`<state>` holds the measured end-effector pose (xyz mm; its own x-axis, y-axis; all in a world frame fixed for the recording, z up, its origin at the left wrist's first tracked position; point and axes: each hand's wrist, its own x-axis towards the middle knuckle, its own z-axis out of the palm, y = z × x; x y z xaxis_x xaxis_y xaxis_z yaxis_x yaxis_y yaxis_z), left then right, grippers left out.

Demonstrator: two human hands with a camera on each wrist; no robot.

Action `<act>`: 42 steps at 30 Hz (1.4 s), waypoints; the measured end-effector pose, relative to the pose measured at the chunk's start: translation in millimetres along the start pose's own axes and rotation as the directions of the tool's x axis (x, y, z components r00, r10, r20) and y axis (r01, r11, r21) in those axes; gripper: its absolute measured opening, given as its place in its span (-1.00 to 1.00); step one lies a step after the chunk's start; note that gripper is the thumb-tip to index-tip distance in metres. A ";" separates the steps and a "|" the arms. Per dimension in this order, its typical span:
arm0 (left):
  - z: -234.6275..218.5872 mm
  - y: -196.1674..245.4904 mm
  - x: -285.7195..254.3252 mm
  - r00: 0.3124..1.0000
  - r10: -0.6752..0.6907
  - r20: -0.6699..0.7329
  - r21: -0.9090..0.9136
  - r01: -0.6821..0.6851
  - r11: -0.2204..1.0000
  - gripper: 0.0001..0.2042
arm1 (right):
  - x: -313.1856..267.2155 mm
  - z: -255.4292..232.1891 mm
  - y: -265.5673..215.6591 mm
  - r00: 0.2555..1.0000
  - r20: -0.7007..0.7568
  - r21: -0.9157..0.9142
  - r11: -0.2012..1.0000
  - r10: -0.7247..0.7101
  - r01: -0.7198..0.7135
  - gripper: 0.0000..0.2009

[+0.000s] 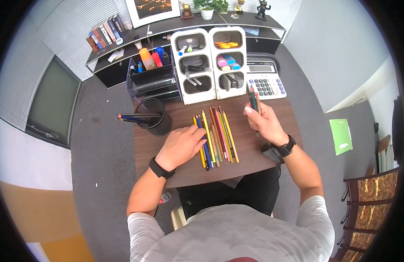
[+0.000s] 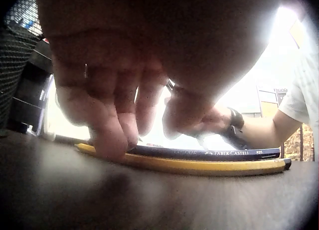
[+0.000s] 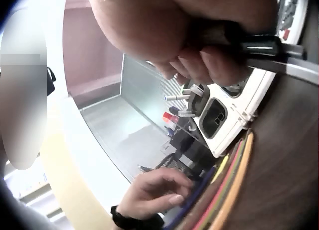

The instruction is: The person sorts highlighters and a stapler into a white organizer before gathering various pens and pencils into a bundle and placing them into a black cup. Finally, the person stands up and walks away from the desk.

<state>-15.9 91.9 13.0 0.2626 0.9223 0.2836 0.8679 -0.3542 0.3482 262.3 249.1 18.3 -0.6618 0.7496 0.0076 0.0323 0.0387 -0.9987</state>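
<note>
Colored pencils lie side by side on the dark wooden desk, among them a pink one (image 1: 222, 135) and several yellow ones. My left hand (image 1: 178, 146) rests over the left end of this row with its fingers bent loosely downward. In the left wrist view its fingertips touch a yellow pencil (image 2: 209, 166), and a dark blue Faber-Castell pencil (image 2: 244, 153) lies just behind. To the right of the row, my right hand (image 1: 269, 124) grips a dark green pencil (image 1: 253, 98) and a brown pencil (image 1: 258, 102), tips up, clear of the desk.
A black mesh pen cup (image 1: 160, 126) holding several pencils stands left. Behind are a clear organizer (image 1: 154, 83) with markers, two white compartment racks (image 1: 213, 65) and a calculator (image 1: 267, 85). A dark grey object (image 1: 272, 153) sits below my right wrist.
</note>
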 end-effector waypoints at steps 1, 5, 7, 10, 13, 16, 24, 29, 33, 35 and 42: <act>-0.2 0.2 0.2 1.000 0.008 -0.011 0.000 -0.008 1.000 -0.76 | -0.2 -0.8 -0.1 0.998 0.040 0.176 0.983 0.046 -0.053 -0.79; -3.3 1.4 0.5 0.999 0.024 -0.042 -0.006 -0.024 1.000 -0.77 | 3.8 11.3 17.2 0.986 -0.020 0.233 0.959 -0.163 0.163 -0.73; -3.8 1.2 0.5 0.999 0.027 -0.045 -0.004 -0.028 1.000 -0.78 | 5.9 11.5 23.5 0.978 0.001 0.136 0.969 -0.211 0.209 -0.70; -2.5 0.6 0.6 0.999 0.032 -0.042 0.000 -0.032 0.999 -0.79 | 5.1 13.4 23.7 0.985 0.026 0.002 0.985 -0.173 0.173 -0.64; -1.8 1.4 1.1 0.998 0.035 -0.044 0.001 -0.035 0.999 -0.80 | 5.5 14.3 29.7 0.996 0.068 -0.064 0.996 -0.050 0.054 -0.64; -3.8 1.7 0.7 0.998 0.043 -0.054 0.001 -0.043 0.999 -0.79 | 8.2 15.1 30.6 0.997 0.083 -0.093 0.996 -0.006 0.013 -0.62; -11.1 16.1 3.1 0.988 0.014 -0.153 -0.263 -0.054 0.963 -0.57 | 20.8 63.9 -28.9 0.955 0.152 0.034 0.967 -0.254 0.252 -0.62; -9.8 14.7 0.8 0.996 -0.084 -0.001 -0.626 0.065 0.777 -0.63 | 32.4 109.4 -40.4 0.922 0.246 0.160 0.951 -0.297 0.264 -0.58; -4.3 0.2 -0.9 0.998 -0.038 0.058 -0.783 0.069 0.618 -0.77 | 34.2 127.8 -50.6 0.903 0.323 0.043 0.958 -0.283 0.285 -0.58; -16.9 1.4 1.7 0.995 -0.026 0.094 -0.798 0.091 0.596 -0.74 | 34.2 124.5 -61.9 0.900 0.359 -0.016 0.963 -0.247 0.271 -0.65; 5.2 -10.4 5.2 0.989 -0.127 -0.076 -0.789 0.019 0.614 -0.68 | 56.5 92.8 -123.6 0.768 0.602 -0.362 0.782 -0.218 0.507 -0.89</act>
<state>-21.3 101.2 6.2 0.1171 0.9455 0.3039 0.2054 -0.3225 0.9240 151.4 225.3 137.5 -0.9663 0.1694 0.1939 -0.0386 0.6494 -0.7595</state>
